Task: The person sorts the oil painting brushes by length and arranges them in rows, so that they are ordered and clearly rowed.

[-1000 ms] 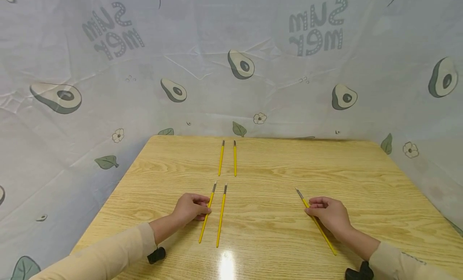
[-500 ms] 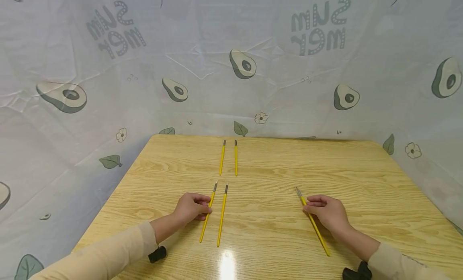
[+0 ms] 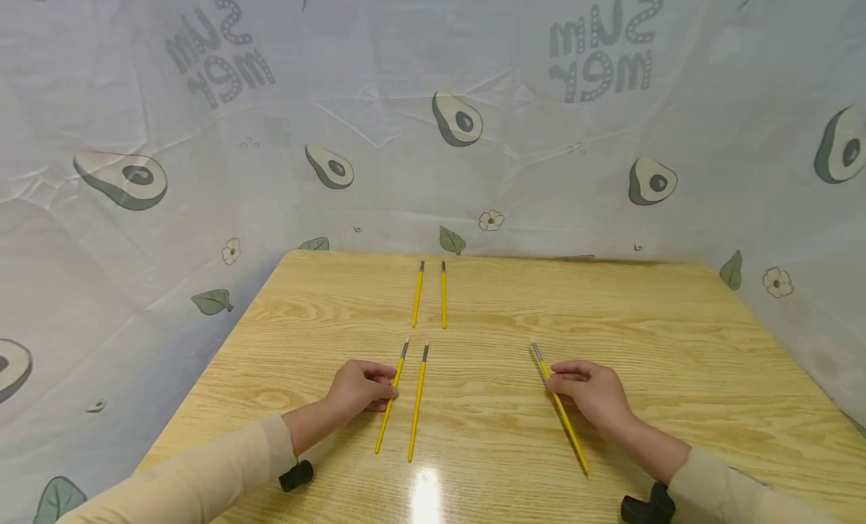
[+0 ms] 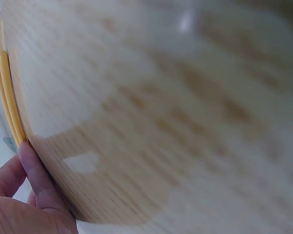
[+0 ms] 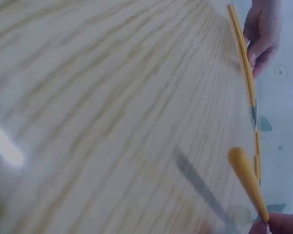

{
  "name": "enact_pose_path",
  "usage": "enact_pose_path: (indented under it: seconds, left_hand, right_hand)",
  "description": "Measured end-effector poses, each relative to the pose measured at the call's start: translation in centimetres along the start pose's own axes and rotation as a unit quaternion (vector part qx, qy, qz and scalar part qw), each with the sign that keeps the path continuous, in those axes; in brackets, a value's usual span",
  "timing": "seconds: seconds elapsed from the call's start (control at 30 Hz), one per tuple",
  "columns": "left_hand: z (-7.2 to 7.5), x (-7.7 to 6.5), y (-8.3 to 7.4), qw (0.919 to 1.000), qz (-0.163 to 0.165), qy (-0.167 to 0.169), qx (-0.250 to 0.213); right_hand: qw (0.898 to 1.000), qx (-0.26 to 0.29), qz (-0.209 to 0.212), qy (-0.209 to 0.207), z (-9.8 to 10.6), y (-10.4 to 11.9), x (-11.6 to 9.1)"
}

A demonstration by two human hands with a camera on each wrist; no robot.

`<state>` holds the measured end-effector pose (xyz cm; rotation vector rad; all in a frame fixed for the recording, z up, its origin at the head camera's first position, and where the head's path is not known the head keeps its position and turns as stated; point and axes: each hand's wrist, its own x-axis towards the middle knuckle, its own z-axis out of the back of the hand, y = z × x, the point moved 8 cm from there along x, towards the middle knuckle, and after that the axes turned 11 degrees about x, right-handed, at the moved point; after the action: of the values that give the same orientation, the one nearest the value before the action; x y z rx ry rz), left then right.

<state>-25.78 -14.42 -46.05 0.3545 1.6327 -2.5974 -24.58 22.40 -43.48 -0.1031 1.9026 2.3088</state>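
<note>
In the head view, my left hand pinches a thin yellow paintbrush between thumb and fingers at the table's left-centre. A second yellow paintbrush lies just right of it, tip pointing away. My right hand holds another yellow paintbrush on the right, its tip slanting up and left. In the right wrist view, that brush's handle end stands off the tabletop, with a shadow beneath. The left wrist view shows two brush handles beyond the left thumb; their tips are hidden there.
Two more yellow paintbrushes, one on the left and one on the right, lie side by side farther back. The wooden table ends at a pale hanging cloth printed with avocados.
My right hand has moved left with its paintbrush, toward the pair at the left hand. The left hand keeps its hold and place; the head view has shifted slightly.
</note>
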Motion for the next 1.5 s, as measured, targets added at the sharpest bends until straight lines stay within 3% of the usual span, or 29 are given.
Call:
enact_pose_path:
  seconds: [0.83, 1.5]
  left_hand:
    - [0.0, -0.3, -0.3, 1.0, -0.005, -0.004, -0.003]
    - [0.1, -0.2, -0.1, 0.9999, -0.014, 0.005, -0.002]
  right_hand:
    - [0.995, 0.091, -0.006, 0.038, -7.3, 1.2, -0.2]
    - [0.994, 0.102, -0.024, 0.043, -12.3, 0.8, 0.2]
